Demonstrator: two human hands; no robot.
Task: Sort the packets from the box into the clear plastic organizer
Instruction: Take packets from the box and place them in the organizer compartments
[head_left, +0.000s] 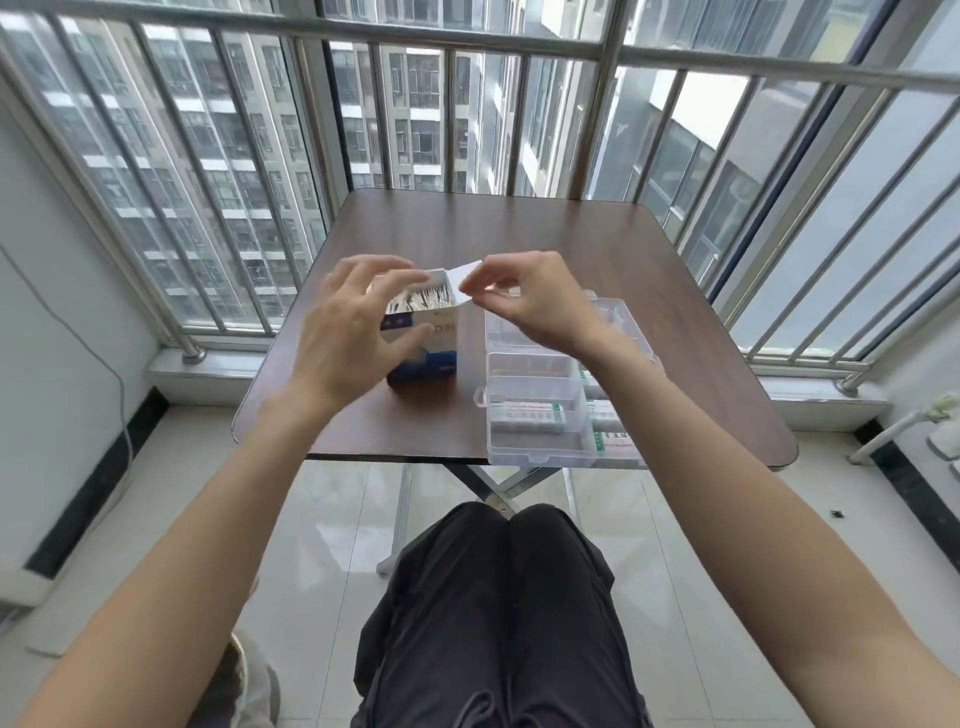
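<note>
A white and blue box (434, 348) stands upright on the brown table (545, 234), its top open and several packets (423, 299) standing inside. My left hand (348, 332) curls around the box's left side and holds it. My right hand (524, 299) pinches the box's white top flap (464, 278) at the right edge. To the right lies the clear plastic organizer (540, 447), lid open, with white packets (527, 415) in some of its near compartments.
The small table stands against a metal balcony railing (467, 47). The organizer overhangs the table's near edge slightly. My knees in dark trousers (498, 597) are below the table. A white wall with a cable (122, 395) is at the left.
</note>
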